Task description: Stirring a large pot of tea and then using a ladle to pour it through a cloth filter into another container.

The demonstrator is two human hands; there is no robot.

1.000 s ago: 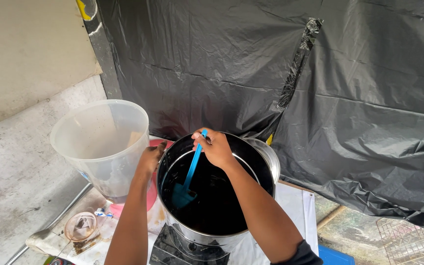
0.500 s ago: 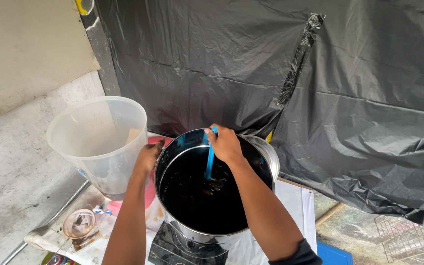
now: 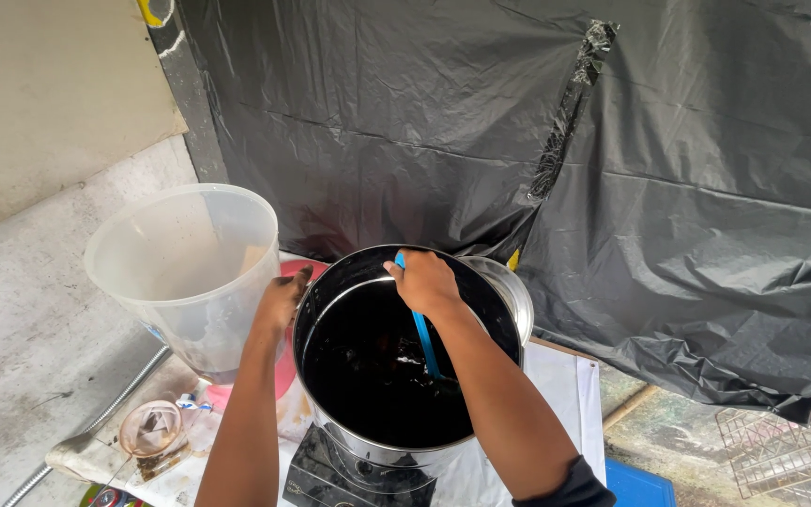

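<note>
A large steel pot [image 3: 499,286] full of black liquid stands on a black cooktop [image 3: 330,474]. My right hand [image 3: 424,280] grips the top of a blue stirring tool [image 3: 421,338], whose lower end is sunk in the liquid near the pot's middle. My left hand [image 3: 283,299] rests on the pot's left rim, fingers curled over the edge.
A big translucent plastic bucket [image 3: 180,268] stands left of the pot, over a pink basin [image 3: 285,361]. A small glass jar [image 3: 150,427] sits at lower left on white paper [image 3: 556,385]. Black plastic sheeting [image 3: 518,131] hangs behind. A wire rack [image 3: 781,446] lies at lower right.
My right hand has swung the blue tool from the pot's left side toward the middle, now standing more upright. The left hand has stayed on the rim.
</note>
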